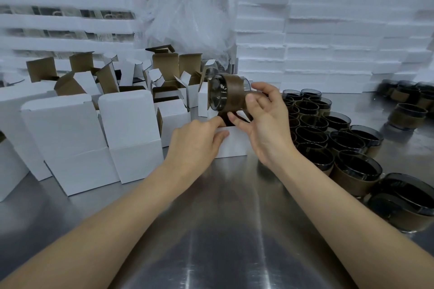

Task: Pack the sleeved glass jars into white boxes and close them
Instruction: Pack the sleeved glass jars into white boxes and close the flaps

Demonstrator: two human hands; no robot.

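Observation:
My right hand [263,119] holds a dark glass jar with a brown sleeve [225,95], tipped on its side with its base facing left, just above an open white box [232,142]. My left hand [197,141] grips that box's near left side, index finger at its rim. Many more sleeved jars [328,138] stand upright in a cluster to the right. Closed white boxes [98,138] stand in a row on the left.
Open white boxes with brown insides [169,73] crowd the back left. White foam trays [328,37] are stacked high at the back and right, clear plastic wrap [187,14] between them. More jars [408,103] sit far right. The steel table [223,230] lies below my arms.

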